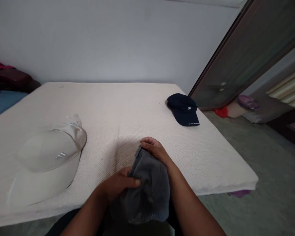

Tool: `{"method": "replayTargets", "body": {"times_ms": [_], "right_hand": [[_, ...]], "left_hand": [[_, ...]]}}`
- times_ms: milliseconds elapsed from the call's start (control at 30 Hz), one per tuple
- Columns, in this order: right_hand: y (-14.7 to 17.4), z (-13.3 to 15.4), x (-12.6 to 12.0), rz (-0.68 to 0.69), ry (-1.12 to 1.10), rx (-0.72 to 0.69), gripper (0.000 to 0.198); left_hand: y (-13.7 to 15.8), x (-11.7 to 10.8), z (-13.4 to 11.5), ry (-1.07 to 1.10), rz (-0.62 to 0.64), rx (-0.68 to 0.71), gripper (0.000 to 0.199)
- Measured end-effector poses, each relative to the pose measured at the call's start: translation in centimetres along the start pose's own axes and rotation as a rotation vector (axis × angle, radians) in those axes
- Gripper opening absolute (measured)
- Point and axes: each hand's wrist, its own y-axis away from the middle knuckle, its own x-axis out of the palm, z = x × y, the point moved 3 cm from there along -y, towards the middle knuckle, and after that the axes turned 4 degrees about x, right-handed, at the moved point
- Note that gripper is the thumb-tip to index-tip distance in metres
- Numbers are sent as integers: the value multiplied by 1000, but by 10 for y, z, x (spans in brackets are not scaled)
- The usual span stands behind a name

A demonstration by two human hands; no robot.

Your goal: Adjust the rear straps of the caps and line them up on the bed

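Both hands hold a dark grey cloth cap [149, 186] at the near edge of the padded surface. My left hand [119, 183] grips its left side, thumb lying over the cloth and fingers hidden behind. At the upper edge, my right hand [155, 150] pinches the end of a band. The cap's crown sags and looks creased, and its lower part hangs close to my lap. A cream cap [49, 157] with a small striped logo lies to the left, brim towards me. Farther off on the right rests a navy cap [183, 108] with a white emblem.
A white textured cover [100, 105] spreads over the bed-like surface, which meets a pale wall [108, 39] at the back. Beyond its right edge are a grey floor [272, 170] and a dark-framed panel [236, 55]. Dark furniture [9, 78] stands at the far left.
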Motion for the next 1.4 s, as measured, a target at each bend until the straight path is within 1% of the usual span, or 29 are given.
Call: {"method": "replayTargets", "body": {"times_ms": [133,233,300,333,400,467,533,600,633,733,800,833,900,967,1033,1100,1200,1267,1333,1400], "right_hand": [[2,0,-1,5,-109,3,26],[2,-1,-4,10,-127,8,25],[1,-2,-8,-49,-117,-10,25],[1,-2,-11,-90,-117,-28,25],[1,-2,-17,-150,-105,-62,22],[3,-3,-20,-163,-66,-77,21],[7,-8,-19,-107,4,-46,22],[13,-14,-14,15,49,10,23],[17,-17,-11,89,52,42,23],[27,-25,-2,279,-19,128,21],[30,-28,0,343,-97,168,26],[30,-28,0,356,-136,169,28],[27,-25,-2,352,-207,134,29],[24,-19,-4,317,-264,71,28],[23,-14,-7,269,-297,22,26],[23,-11,-9,248,-308,11,26],[26,-15,-7,297,-303,66,34],[28,-20,-6,316,-293,97,38],[27,-23,-6,278,-278,81,38],[23,-22,-9,220,-266,26,37]], "left_hand": [[1,-14,-14,268,-198,176,23],[1,-23,-27,485,-376,190,25],[1,-26,-35,581,-503,203,28],[1,-28,-40,611,-565,235,29],[3,-33,-51,643,-655,346,30],[7,-40,-61,656,-702,490,31],[12,-49,-71,664,-720,627,33],[16,-57,-79,675,-717,726,36],[18,-60,-81,682,-711,754,37],[19,-63,-85,701,-700,761,40],[19,-65,-85,714,-692,752,40],[18,-66,-84,720,-672,755,40],[15,-69,-84,718,-591,782,39],[10,-72,-82,698,-508,799,39],[6,-76,-81,678,-476,799,38],[2,-78,-79,673,-500,773,36],[1,-80,-79,677,-565,747,33],[2,-82,-80,672,-620,756,32],[4,-84,-80,661,-674,766,30],[4,-84,-78,650,-699,751,31]]}}
